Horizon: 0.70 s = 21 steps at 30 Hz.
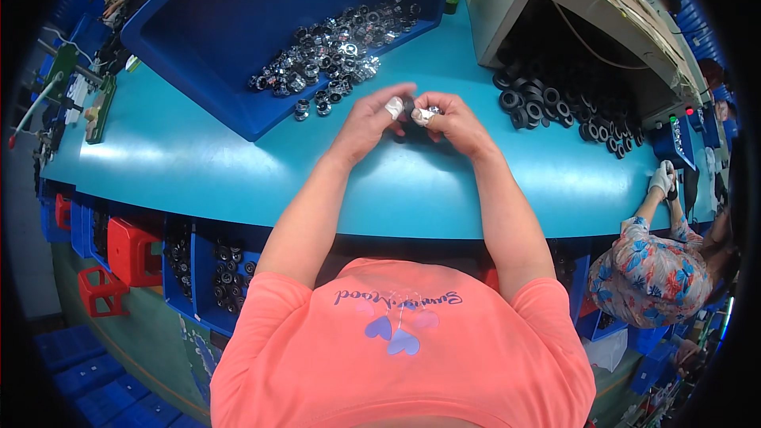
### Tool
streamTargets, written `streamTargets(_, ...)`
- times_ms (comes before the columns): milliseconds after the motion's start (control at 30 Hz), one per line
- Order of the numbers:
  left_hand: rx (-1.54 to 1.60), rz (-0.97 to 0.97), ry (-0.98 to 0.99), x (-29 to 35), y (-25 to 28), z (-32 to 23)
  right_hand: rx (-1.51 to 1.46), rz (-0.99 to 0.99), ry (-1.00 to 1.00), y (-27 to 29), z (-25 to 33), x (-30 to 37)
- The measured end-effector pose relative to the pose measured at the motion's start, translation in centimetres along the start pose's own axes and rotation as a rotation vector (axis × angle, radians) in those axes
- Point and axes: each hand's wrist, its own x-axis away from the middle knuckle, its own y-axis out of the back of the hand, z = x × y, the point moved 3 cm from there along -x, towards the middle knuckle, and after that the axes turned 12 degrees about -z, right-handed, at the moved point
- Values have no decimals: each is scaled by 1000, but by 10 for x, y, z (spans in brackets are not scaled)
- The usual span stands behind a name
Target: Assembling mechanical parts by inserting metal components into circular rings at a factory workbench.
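Observation:
Both my hands meet over the middle of the teal table (198,166). My left hand (371,117) and my right hand (452,119) pinch a small dark ring part (411,109) between their fingertips; most of it is hidden by the fingers. White tape wraps a fingertip on each hand. Just beyond my hands lies a heap of shiny metal and black ring parts (337,47) inside a big blue tray (238,8).
A pile of black rubber rings (555,99) lies under a beige machine (587,8) at the right. A co-worker in a flowered shirt (654,273) with a gloved hand sits at the right. Blue bins of parts (226,273) and red stools (131,250) stand below the table's edge.

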Motion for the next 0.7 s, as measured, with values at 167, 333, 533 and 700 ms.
streamTargets(167,-53,-26,63,-8,11,9,62,-163,38,1,-1,-2)
streamTargets(333,216,-90,58,-10,12,12,261,-334,381,-7,-2,-3)
streamTargets(533,265,-46,69,-8,5,13,288,-315,419,-16,-8,-2)
streamTargets(700,261,-23,126,-9,8,19,181,-233,336,-12,-11,-7)
